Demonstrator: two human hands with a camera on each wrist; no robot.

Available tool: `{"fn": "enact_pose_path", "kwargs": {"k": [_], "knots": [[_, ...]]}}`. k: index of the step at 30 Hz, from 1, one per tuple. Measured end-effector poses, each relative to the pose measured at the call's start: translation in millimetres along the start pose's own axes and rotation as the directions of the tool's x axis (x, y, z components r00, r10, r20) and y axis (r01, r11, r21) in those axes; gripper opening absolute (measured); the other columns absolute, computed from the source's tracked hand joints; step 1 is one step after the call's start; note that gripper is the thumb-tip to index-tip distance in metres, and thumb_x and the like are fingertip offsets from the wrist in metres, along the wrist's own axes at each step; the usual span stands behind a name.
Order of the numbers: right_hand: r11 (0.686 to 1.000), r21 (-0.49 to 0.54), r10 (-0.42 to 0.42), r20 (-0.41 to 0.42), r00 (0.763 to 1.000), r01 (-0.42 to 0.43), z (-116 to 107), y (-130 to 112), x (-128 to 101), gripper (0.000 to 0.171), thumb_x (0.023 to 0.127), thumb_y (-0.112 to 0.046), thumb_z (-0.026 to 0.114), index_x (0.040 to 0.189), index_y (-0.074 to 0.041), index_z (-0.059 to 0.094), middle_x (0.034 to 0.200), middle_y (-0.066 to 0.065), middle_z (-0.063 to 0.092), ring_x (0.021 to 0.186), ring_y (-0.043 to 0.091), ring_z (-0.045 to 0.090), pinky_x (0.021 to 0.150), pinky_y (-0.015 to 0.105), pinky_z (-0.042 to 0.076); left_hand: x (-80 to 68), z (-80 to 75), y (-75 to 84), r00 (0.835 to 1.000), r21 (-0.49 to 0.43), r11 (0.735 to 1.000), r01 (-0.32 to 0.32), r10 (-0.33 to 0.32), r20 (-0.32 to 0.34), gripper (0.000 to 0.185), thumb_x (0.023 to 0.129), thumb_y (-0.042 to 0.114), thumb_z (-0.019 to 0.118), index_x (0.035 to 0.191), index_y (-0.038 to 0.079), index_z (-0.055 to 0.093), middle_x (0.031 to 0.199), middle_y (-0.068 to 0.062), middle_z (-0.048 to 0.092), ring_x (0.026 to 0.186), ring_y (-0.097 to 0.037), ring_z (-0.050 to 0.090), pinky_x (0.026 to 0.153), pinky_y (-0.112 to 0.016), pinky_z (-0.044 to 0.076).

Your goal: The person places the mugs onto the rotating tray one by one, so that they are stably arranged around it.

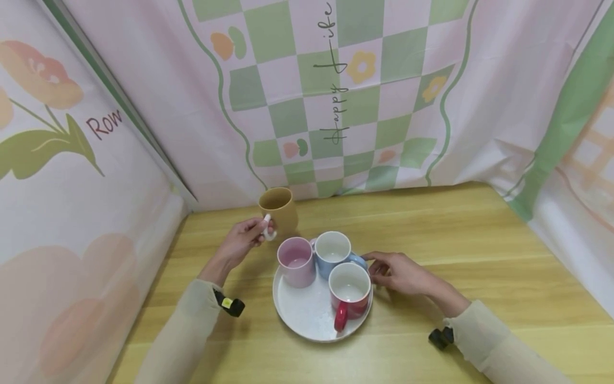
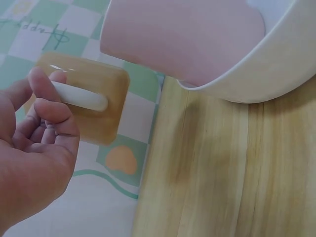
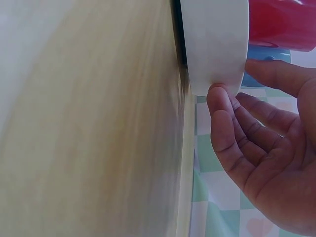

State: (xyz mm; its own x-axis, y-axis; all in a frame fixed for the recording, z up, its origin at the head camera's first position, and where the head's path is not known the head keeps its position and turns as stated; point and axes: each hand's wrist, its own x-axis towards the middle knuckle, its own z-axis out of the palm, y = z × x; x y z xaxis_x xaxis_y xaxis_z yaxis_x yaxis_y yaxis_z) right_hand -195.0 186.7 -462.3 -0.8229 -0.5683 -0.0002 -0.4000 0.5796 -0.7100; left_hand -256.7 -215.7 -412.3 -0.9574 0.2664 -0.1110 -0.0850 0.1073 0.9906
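A mustard-yellow mug point(image 1: 278, 210) with a white handle point(image 2: 79, 96) stands upright behind the tray, near the back cloth. My left hand point(image 1: 263, 228) pinches that handle between thumb and fingers point(image 2: 49, 111). A round white tray point(image 1: 307, 320) holds three mugs: a pink mug point(image 1: 296, 261), a blue mug point(image 1: 333, 249) and a red mug point(image 1: 349, 290). At the tray's right side, my right hand point(image 1: 376, 269) rests with relaxed fingers, its fingertips point(image 3: 222, 111) touching the tray's rim point(image 3: 215, 44) just below the blue mug's handle point(image 3: 266, 57).
The wooden table point(image 1: 479, 266) runs wide to the right and toward me. Patterned cloth walls point(image 1: 336, 106) close in the back, left and right sides. The tray's rim point(image 2: 256, 74) and pink mug point(image 2: 182, 34) sit close to my left hand.
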Motion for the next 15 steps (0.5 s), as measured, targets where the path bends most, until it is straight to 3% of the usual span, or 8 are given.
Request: {"fn": "enact_pose_path", "kwargs": {"k": [9,15], "knots": [[1.0,0.001,-0.009,0.002,1.0,0.009,-0.3,-0.3,-0.6,0.044,0.094,-0.015,0.068,0.136,-0.007,0.057,0.097,0.002,0.073,0.085,0.009,0.066,0.07,0.021,0.056,-14.3,-0.9,4.7,1.0,0.009,1.0,0.017,-0.017,-0.018,0.031,0.102,0.028,0.058,0.115,0.001,0.063,0.097,0.003,0.066,0.077,-0.006,0.051,0.065,-0.016,0.042],[1.0,-0.005,-0.008,0.001,1.0,0.008,-0.4,-1.1,-1.4,0.045,0.093,-0.014,0.068,0.136,-0.006,0.057,0.097,0.002,0.073,0.086,0.009,0.066,0.071,0.021,0.056,-24.9,-1.1,8.9,1.0,0.019,1.0,0.018,-0.018,-0.015,0.031,0.103,0.025,0.056,0.119,-0.001,0.061,0.102,0.001,0.064,0.08,-0.007,0.052,0.069,-0.018,0.044]]}}
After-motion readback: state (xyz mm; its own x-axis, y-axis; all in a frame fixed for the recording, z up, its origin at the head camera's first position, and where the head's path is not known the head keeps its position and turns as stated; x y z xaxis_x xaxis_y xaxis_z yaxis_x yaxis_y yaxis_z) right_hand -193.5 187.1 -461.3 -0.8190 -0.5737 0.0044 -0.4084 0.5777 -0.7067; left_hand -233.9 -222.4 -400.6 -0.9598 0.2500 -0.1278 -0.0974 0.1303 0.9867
